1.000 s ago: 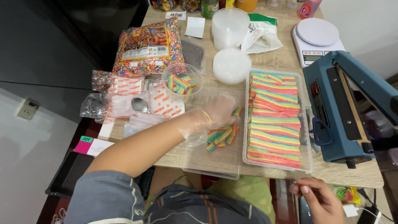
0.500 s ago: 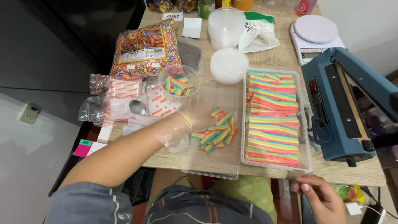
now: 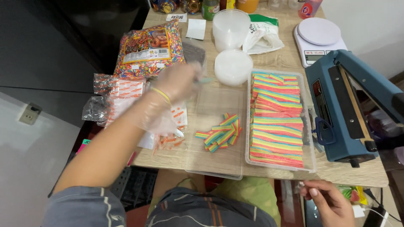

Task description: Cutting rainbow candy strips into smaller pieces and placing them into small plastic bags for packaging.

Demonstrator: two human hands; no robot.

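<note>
My left hand (image 3: 176, 82), in a clear plastic glove and blurred by motion, is over the spot where a small clear cup of candy pieces stood; the cup is hidden under it. I cannot tell whether the hand grips anything. A pile of short rainbow candy pieces (image 3: 221, 133) lies on a flat clear lid (image 3: 210, 164) to the right of my forearm. Beside it a clear rectangular tray (image 3: 310, 143) holds long rainbow candy strips (image 3: 275, 122). My bare right hand (image 3: 330, 204) hangs below the table's front edge, fingers loosely curled.
A blue heat sealer (image 3: 345, 109) stands at the right and a white kitchen scale (image 3: 317, 35) behind it. At the back are stacked round clear tubs (image 3: 230, 27), a white lid stack (image 3: 232, 66) and a white bag (image 3: 263, 35). On the left lie a big bag of colourful candy (image 3: 147, 48) and small printed plastic bags (image 3: 118, 90).
My left hand left the cut candy pile on the clear lid and moved up and left to the small cup. The right hand stayed below the table edge.
</note>
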